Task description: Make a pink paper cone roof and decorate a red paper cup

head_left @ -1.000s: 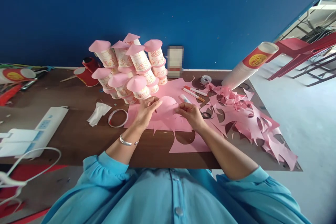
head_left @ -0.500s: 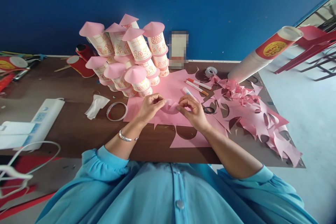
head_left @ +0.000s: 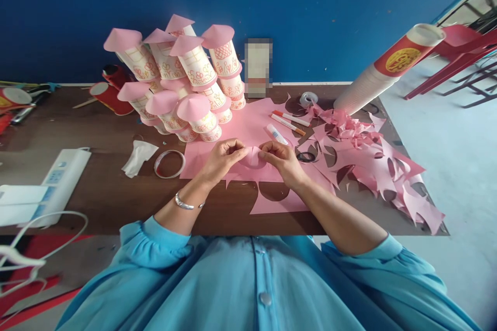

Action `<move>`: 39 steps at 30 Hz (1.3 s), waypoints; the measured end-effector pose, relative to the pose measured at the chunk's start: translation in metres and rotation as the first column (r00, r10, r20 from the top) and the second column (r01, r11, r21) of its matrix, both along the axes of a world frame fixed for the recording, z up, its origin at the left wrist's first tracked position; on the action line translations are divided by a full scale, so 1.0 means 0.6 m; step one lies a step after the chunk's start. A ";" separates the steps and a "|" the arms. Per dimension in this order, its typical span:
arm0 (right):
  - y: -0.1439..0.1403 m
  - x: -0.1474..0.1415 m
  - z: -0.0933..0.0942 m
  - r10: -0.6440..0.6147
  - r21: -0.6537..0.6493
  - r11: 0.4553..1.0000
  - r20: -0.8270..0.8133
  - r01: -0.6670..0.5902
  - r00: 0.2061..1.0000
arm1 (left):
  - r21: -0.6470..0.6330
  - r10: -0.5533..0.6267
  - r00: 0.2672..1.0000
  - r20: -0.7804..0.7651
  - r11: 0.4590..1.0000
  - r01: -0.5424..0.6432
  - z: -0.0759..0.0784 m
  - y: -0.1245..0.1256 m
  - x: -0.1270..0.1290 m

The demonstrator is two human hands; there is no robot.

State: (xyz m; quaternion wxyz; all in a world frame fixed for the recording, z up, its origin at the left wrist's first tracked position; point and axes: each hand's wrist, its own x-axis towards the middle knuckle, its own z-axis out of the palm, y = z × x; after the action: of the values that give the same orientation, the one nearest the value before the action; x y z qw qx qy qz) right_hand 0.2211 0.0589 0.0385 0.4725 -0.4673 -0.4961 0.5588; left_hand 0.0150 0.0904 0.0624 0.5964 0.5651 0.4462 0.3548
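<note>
The left hand [head_left: 222, 158] and the right hand [head_left: 282, 159] meet over the middle of the desk [head_left: 116, 191], each with its fingers curled in and pinching one side of a small pink paper piece [head_left: 253, 156]. The piece is curved between the two hands, its edges drawn toward each other, and it sits just above a larger pink sheet [head_left: 248, 129] lying flat on the desk. The left wrist carries a silver bracelet [head_left: 185, 202]. A glue stick [head_left: 277, 134] lies just beyond the right hand, with two orange markers [head_left: 290, 120] a little farther back. A roll of clear tape [head_left: 170, 163] lies to the left of the left hand. Behind the hands stands a pile of paper cups with pink cone tops [head_left: 182, 83]. Pink paper scraps [head_left: 373, 160] spread over the right part of the desk.
</note>
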 end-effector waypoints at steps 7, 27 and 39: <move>0.001 -0.002 -0.006 -0.024 -0.071 0.997 -0.067 0.019 0.997 | -0.003 -0.015 1.000 0.010 1.000 0.015 -0.003 0.000 -0.001; 0.000 -0.003 -0.008 -0.026 -0.047 0.999 -0.112 0.021 0.993 | 0.055 -0.074 0.991 -0.110 0.995 0.080 0.013 -0.003 0.001; -0.001 -0.007 -0.011 -0.006 -0.062 0.998 -0.130 -0.002 0.991 | 0.083 -0.064 0.983 -0.170 0.993 0.079 0.002 0.002 0.003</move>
State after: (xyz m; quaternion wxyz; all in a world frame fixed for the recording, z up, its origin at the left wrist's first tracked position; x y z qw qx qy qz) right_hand 0.2168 0.0584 0.0320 0.4899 -0.4448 -0.4462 0.6025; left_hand 0.0171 0.0915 0.0633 0.5435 0.6345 0.4578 0.3040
